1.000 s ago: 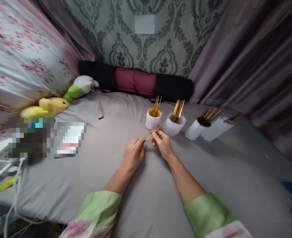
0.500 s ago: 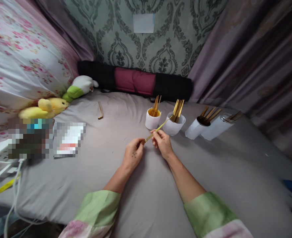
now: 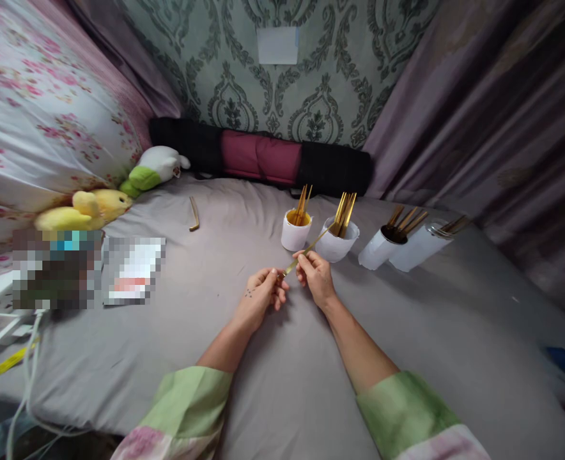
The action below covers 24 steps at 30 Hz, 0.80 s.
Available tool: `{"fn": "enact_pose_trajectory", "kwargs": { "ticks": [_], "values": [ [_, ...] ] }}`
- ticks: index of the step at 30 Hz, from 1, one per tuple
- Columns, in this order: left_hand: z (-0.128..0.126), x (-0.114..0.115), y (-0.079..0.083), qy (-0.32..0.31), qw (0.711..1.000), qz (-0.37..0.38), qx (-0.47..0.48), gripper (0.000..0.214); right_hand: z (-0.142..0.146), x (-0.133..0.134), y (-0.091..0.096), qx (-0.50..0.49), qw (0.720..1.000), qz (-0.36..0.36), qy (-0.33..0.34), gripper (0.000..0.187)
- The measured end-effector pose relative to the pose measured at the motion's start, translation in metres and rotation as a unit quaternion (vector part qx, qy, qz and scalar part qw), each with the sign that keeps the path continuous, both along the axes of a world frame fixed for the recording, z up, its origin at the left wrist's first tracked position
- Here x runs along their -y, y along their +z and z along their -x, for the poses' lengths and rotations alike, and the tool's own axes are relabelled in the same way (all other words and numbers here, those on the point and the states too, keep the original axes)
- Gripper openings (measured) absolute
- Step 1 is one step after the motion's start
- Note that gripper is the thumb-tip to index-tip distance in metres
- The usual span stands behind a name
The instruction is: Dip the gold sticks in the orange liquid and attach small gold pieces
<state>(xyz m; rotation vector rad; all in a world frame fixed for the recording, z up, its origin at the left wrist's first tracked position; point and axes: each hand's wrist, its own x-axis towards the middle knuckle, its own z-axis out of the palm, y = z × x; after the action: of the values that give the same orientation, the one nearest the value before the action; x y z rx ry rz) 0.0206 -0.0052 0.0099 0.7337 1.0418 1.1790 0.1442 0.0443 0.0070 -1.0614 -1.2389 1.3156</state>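
Observation:
A slim gold-coloured stick (image 3: 317, 239) slants between my hands, its far end over the front of a white cup. My right hand (image 3: 317, 278) pinches it near the middle. At its near end, my left hand (image 3: 261, 294) has thumb and forefinger closed on it, the other fingers loosely curled. That near end is partly hidden by the fingertips. Just beyond my hands stand a small white cup (image 3: 296, 239) with a yellow inside and a wider white cup (image 3: 337, 248), both holding several gold sticks.
Two white-wrapped cans (image 3: 377, 250) (image 3: 414, 250) with sticks lean at the right. A bent gold stick (image 3: 194, 214) lies on the grey sheet (image 3: 206, 281). Plush toys (image 3: 84, 209), a pixelated packet (image 3: 133, 268) and white cables (image 3: 33, 377) are at the left. A black-and-maroon roll (image 3: 263, 156) lies along the wall.
My left hand has turned slightly, and its lower fingers have loosened and now show below the stick's near end. The stick has rotated a little; my right hand is nearly unmoved.

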Motion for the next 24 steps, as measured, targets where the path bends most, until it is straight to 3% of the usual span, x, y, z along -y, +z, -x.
{"fn": "enact_pose_trajectory", "kwargs": {
  "ticks": [12,24],
  "values": [
    [0.004,-0.003,-0.003,-0.035,0.993,0.046,0.099,0.021,-0.001,0.0,0.0,0.013,1.0,-0.006,0.0,0.025],
    [0.011,-0.005,0.002,0.012,0.994,0.086,0.061,0.023,-0.005,-0.002,-0.002,-0.016,0.999,-0.012,-0.026,0.028]
  ]
}}
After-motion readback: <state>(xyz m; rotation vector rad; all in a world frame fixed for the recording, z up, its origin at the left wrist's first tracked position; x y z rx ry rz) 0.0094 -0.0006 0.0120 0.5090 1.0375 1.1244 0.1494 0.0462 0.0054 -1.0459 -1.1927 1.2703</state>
